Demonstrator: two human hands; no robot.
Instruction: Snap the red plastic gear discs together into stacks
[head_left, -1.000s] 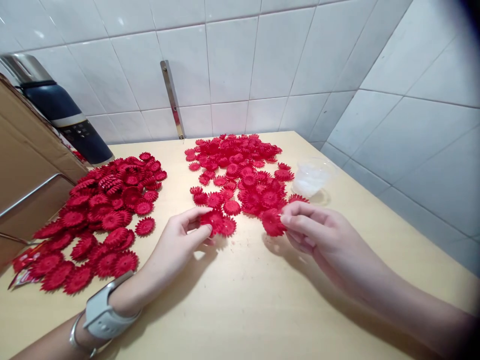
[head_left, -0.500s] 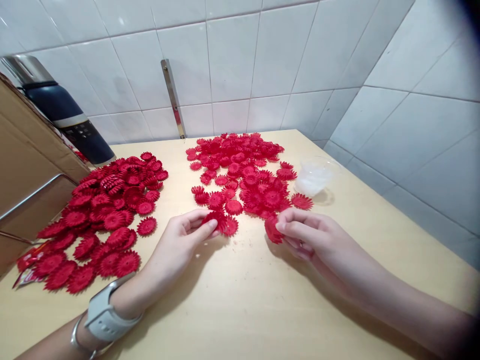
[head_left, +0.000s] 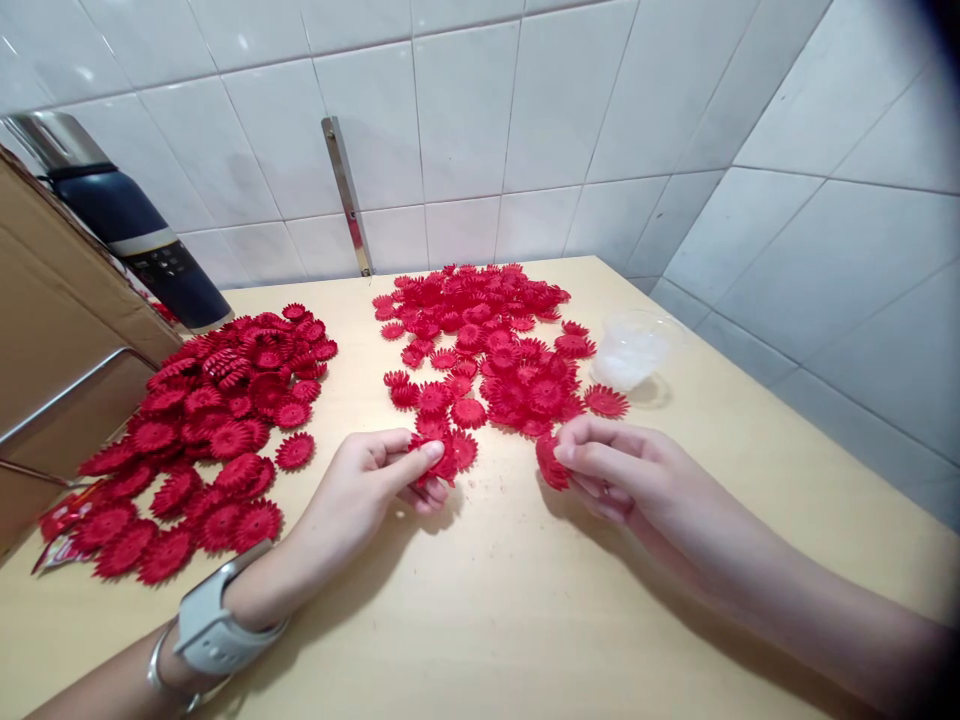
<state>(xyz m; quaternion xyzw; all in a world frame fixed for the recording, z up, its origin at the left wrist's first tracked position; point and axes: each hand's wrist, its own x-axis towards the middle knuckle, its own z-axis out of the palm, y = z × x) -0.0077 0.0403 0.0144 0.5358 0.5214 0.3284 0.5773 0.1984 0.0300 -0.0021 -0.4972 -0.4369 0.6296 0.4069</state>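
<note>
far left: box [head_left: 45, 330], flask [head_left: 127, 235], then a pile of red flowers [head_left: 210, 420] on the surface [head_left: 487, 600]. your left hand [head_left: 360, 490], w/ a watch [head_left: 214, 625] on the wrist, has its grip pinched shut on a red flower [head_left: 439, 462] at the near edge of the middle pile [head_left: 487, 350]. right hand [head_left: 637, 480] pinches a second flower [head_left: 550, 462], just off the surface. plastic cup [head_left: 630, 352] beyond it. looks like the pairing step: next, line up the two centres & press, imo.

Dark flask [head_left: 131, 235], clear plastic cup [head_left: 631, 352]
</note>
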